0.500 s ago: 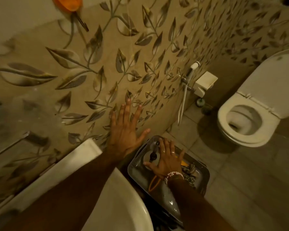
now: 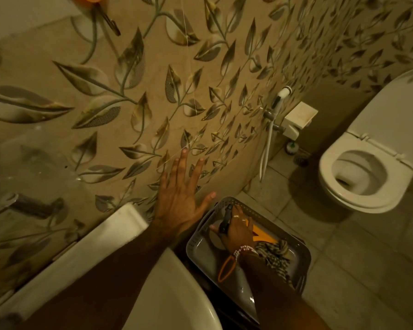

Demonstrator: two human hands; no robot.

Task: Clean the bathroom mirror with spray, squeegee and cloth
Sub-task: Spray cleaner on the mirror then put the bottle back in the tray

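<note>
the right hand [image 2: 236, 231] has its fingers curled down into a grey basket [image 2: 303, 256] on the floor, closing around a dark nozzle-like piece, probably the head of the spray bottle [image 2: 225, 222]; whether the grip is firm yet i cannot tell. just beside that hand lie an orange-yellow tool [image 2: 264, 236], perhaps the squeegee, an orange loop handle [image 2: 225, 269] and a striped cloth [image 2: 275, 254] bunched at the basket's far side. the left hand [image 2: 180, 198] is spread wide, 5 fingers flat on the leaf-patterned wall tile [image 2: 153, 96], holding nothing, seemingly bracing the lean. below the left arm runs the white sink [image 2: 119, 234]. the mirror itself is hard to pick out; a glassy, smeared patch at the left edge may be it or a shelf. judged from this, the task is at its very start: tools are in the basket, nothing sprayed, wiped or dried yet.
</note>
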